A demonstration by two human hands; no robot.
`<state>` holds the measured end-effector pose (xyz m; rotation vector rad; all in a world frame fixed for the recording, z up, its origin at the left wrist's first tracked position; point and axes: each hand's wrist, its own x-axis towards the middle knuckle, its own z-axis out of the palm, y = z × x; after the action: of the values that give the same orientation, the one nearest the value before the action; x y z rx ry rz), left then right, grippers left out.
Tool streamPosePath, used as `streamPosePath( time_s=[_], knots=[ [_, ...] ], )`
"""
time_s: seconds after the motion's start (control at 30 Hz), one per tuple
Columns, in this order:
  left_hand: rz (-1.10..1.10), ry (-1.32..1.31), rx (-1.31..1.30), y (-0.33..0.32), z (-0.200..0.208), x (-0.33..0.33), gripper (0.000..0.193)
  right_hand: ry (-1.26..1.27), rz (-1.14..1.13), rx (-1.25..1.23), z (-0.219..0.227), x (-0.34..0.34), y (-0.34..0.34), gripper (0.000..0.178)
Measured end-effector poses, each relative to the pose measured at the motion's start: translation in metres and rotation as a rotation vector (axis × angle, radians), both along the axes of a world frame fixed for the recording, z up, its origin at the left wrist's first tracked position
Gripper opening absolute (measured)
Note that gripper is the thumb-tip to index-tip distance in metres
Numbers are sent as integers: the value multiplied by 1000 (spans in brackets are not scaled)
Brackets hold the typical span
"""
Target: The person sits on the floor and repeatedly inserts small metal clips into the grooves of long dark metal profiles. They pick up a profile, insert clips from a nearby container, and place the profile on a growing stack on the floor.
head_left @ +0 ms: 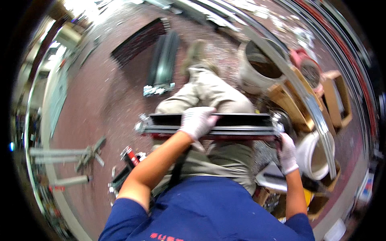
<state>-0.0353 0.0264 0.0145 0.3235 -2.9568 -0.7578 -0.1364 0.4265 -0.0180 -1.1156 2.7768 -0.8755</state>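
A bundle of long dark metal profiles [241,130] lies crosswise over my lap, with pale, shiny wrapping or fittings at both ends. My left hand [197,123], in a white knit glove, is closed over the bundle a little left of its middle. At the bundle's right end is my gloved right hand [288,154], its fingers curled against the end from below and partly hidden. Motion blurs the picture somewhat.
More dark profiles [164,60] lie on the reddish floor ahead. To the right stand a white bucket [251,78], a second white bucket [309,156], a red container [299,58] and cardboard boxes [335,98]. A long metal strip [307,98] leans across them. Metal stand legs [64,156] reach in from the left.
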Motion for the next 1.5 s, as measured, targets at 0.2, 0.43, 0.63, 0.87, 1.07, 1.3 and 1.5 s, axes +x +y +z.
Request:
streamPosePath(
  time_s=[0.2, 0.43, 0.63, 0.87, 1.07, 1.3, 1.5],
  knots=[
    [-82, -133, -8, 1, -3, -13, 40, 2, -160, -14, -32, 8, 23, 32],
    [-2, -89, 86, -43, 5, 10, 42, 125, -104, -41, 11, -4, -50, 50],
    [140, -29, -43, -129, 10, 52, 36, 177, -85, -6, 25, -10, -92, 54],
    [593, -203, -17, -246, 29, 192, 44, 227, -97, -13, -3, -16, -103, 56],
    [1038, -275, -23, -303, -13, 387, 48, 363, -12, 118, -1, -20, -145, 56],
    [1474, -282, -2, -259, -117, 589, 62, 418, 31, 130, -7, -15, -185, 57],
    [1646, -398, 102, -197, -189, 655, 63, 524, 2, 21, -18, -13, -191, 51]
  ],
)
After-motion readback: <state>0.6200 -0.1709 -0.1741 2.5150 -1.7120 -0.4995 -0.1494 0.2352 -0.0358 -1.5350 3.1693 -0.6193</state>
